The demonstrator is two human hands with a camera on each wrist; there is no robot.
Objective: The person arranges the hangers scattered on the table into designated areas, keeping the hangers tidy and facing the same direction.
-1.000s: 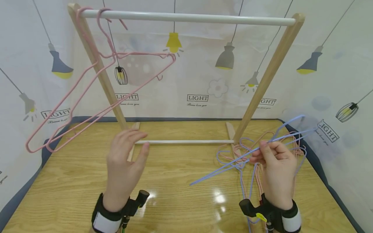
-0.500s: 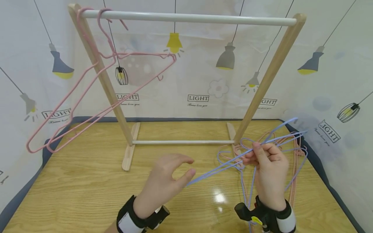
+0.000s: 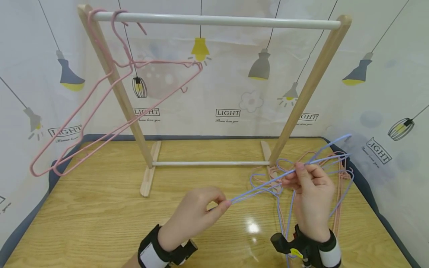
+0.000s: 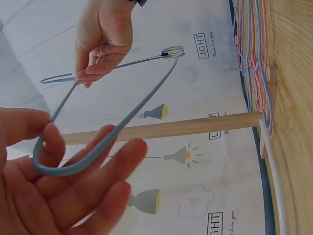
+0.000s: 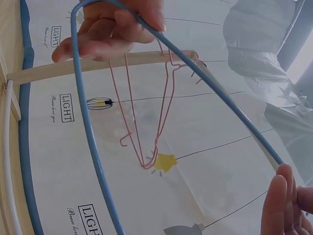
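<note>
A blue clothes hanger is held above the table between both hands, its hook end pointing to the right. My left hand pinches its left corner between thumb and forefinger; in the left wrist view the other fingers spread out beside the bent corner. The right hand pinches the hanger's upper bar closer to the hook, thumb on top. Two pink hangers hang at the left end of the rack's white rod.
Blue and pink hangers lie in a tangled pile on the table's right side, partly behind the right hand. The rack's wooden posts stand on feet joined by a low white bar. A lamp-printed cloth closes off the back.
My left hand has come right and down from beside the rack's left post and now grips the hanger's left corner. The right hand shifted slightly left, still pinching the hanger.
</note>
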